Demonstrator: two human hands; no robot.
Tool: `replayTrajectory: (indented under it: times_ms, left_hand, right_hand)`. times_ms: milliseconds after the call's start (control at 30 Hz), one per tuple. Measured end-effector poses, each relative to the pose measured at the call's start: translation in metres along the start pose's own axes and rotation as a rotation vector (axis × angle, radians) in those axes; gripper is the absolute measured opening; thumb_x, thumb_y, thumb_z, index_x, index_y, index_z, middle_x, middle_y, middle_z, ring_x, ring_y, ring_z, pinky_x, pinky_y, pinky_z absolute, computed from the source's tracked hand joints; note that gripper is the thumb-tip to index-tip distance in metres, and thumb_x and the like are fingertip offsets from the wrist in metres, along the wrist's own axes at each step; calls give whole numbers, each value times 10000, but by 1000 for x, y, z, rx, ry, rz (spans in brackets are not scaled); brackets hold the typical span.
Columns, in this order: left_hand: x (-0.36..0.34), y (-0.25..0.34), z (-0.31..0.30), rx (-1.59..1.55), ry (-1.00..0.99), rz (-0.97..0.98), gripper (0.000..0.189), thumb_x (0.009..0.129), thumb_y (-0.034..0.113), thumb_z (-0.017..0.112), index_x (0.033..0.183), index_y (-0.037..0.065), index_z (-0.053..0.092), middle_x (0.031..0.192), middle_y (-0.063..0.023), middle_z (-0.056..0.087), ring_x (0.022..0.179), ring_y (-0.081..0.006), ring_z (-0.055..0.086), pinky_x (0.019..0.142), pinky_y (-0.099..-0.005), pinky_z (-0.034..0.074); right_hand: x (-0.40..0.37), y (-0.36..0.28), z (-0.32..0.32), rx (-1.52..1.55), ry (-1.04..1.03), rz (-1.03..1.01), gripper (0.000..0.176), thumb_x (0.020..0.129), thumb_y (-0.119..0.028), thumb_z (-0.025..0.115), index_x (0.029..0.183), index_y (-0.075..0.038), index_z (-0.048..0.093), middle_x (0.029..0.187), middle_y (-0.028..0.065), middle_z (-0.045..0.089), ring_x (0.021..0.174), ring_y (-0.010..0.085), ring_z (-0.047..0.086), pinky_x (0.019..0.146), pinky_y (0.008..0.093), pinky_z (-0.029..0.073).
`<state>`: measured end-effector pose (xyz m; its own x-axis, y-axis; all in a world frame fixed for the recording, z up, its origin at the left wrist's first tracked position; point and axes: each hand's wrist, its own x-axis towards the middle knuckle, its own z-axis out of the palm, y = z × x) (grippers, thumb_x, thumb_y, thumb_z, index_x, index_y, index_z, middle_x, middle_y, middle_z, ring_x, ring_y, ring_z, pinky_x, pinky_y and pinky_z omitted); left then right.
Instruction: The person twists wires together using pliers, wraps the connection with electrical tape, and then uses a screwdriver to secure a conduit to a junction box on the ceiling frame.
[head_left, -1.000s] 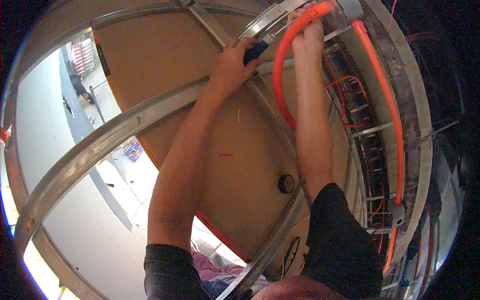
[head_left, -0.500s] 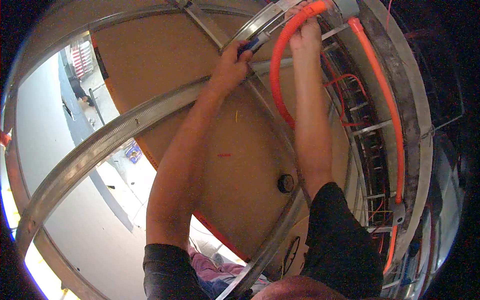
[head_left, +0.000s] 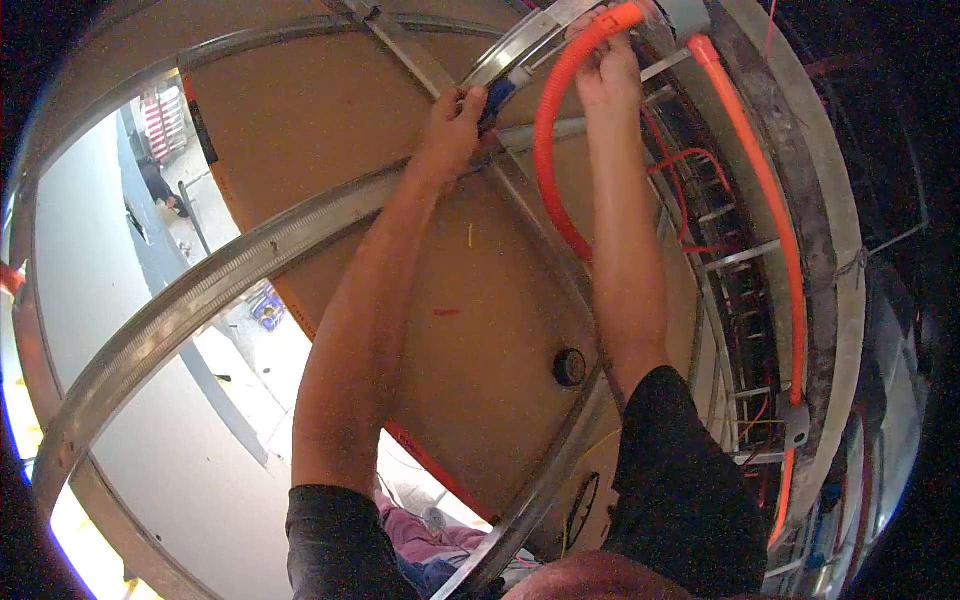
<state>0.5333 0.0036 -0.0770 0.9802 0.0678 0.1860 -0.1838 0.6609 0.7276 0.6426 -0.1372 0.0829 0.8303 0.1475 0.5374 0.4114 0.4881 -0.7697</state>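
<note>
At the upper middle, my left hand (head_left: 456,128) has its thumb and fingers closed at the blue handle of a screwdriver (head_left: 497,100), whose pale shaft points up and right along a shiny metal channel (head_left: 515,45). My right hand (head_left: 607,72) reaches up beside the curved orange corrugated conduit (head_left: 547,150). Its fingers are bent in behind the conduit's upper end, and what they grip is hidden. That end of the conduit runs close to a grey junction box (head_left: 686,15).
Curved metal framing (head_left: 230,232) crosses in front of brown board (head_left: 480,270). A straight metal bar (head_left: 535,205) runs diagonally past it. At right, another orange conduit (head_left: 772,190) follows a concrete edge (head_left: 845,250). A round black thing (head_left: 569,367) shows on the board.
My left hand has shifted slightly left and down, and more of the blue handle shows. My right hand stays by the conduit, its fingers slightly moved.
</note>
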Motion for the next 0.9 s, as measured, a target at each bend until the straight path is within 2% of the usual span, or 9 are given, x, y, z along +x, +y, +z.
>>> replayTrajectory:
  times_ms: [100, 233, 300, 400, 533, 600, 700, 833, 900]
  left_hand:
    - [-12, 3, 6, 251, 20, 195, 435, 931, 378, 659, 1173, 47, 512, 882, -77, 622, 711, -135, 583, 584, -273, 479]
    - [-3, -3, 1, 127, 42, 206, 455, 922, 439, 654, 1106, 34, 560, 831, -62, 619, 684, -130, 578, 569, -272, 467]
    - [-1, 0, -4, -70, -14, 19, 465, 886, 429, 706, 1079, 29, 569, 791, -51, 617, 663, -128, 574, 565, -267, 459]
    - [3, 0, -7, -51, -59, -59, 460, 868, 436, 725, 1031, 27, 592, 782, -47, 619, 654, -124, 571, 563, -263, 452]
    - [-5, 1, 3, 120, -31, 58, 436, 872, 448, 716, 999, 43, 613, 782, -35, 616, 641, -122, 559, 558, -264, 444]
    - [-5, -8, 9, 109, 94, 116, 426, 858, 458, 727, 967, 57, 630, 780, -20, 610, 627, -113, 542, 564, -264, 434]
    - [-8, 6, 1, 64, -34, -32, 434, 855, 458, 730, 972, 53, 631, 808, -27, 632, 625, -110, 537, 580, -265, 437]
    - [-15, 11, 0, 88, -86, -44, 454, 860, 469, 719, 1005, 46, 640, 837, -38, 653, 637, -109, 553, 585, -264, 439]
    - [-18, 13, 2, 213, -75, -50, 422, 924, 436, 650, 1052, 34, 645, 847, -37, 657, 669, -113, 569, 595, -269, 444]
  right_hand:
    - [4, -1, -9, 7, -57, 29, 164, 974, -247, 577, 1000, -85, 585, 806, 23, 597, 719, 178, 601, 665, 307, 530]
    - [-2, 2, 0, 2, 22, 23, 135, 974, -224, 567, 986, -91, 587, 804, 19, 592, 720, 170, 596, 657, 301, 526]
    - [-3, 0, 5, 7, 10, -6, 119, 976, -210, 559, 974, -94, 585, 796, 17, 584, 715, 168, 589, 650, 298, 522]
    - [1, 0, 3, 49, -43, -24, 105, 982, -184, 538, 939, -94, 571, 772, 12, 555, 695, 160, 568, 636, 297, 512]
    - [6, 3, -3, 137, -14, 74, 135, 988, -181, 534, 876, -106, 542, 711, -3, 511, 628, 145, 536, 583, 277, 485]
    - [7, 4, -3, 157, -30, 78, 151, 991, -185, 533, 860, -110, 534, 691, -8, 500, 602, 140, 524, 565, 268, 474]
    - [-5, -2, 8, 124, -84, 42, 192, 993, -223, 542, 836, -114, 527, 656, -14, 481, 551, 129, 496, 513, 251, 448]
    - [-23, -13, 27, -33, -139, 40, 258, 998, -280, 547, 800, -117, 521, 633, -13, 463, 510, 112, 455, 442, 240, 392]
    - [-24, -14, 34, -43, -174, 28, 279, 999, -300, 548, 789, -119, 519, 627, -13, 457, 500, 107, 442, 423, 238, 371]
